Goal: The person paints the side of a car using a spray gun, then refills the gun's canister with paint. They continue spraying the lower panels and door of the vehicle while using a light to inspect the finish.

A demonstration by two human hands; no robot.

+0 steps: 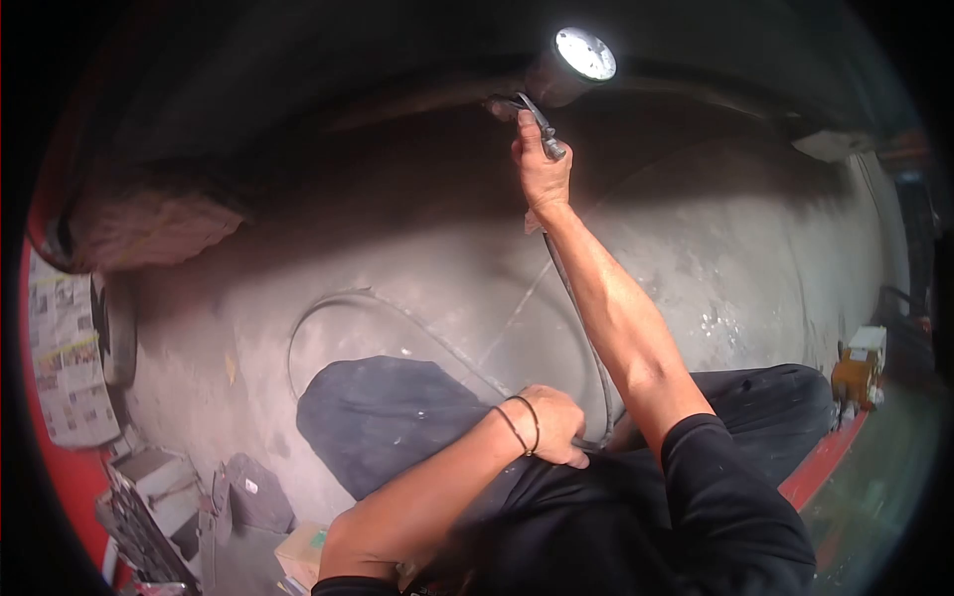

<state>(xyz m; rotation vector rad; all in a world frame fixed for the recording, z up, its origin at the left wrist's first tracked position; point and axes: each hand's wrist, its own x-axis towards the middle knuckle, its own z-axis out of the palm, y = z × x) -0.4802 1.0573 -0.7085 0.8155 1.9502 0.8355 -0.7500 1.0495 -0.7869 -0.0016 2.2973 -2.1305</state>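
Note:
My right hand is stretched forward, its fingers wrapped around the handle of a spray gun. A cup with a bright, shiny lid sits on the gun, close to a dark panel overhead. From the gun's handle an air hose runs down toward my lap. My left hand, with dark bands at the wrist, lies low over my legs. Its fingers are curled around the hose where it passes between my knees; the grip itself is partly hidden.
Above me spreads a dark vehicle-like body. Newspaper sheets cover a red surface at left. Bins and grey pieces lie at lower left. An orange-brown container stands at right. The hose loops across the dusty floor.

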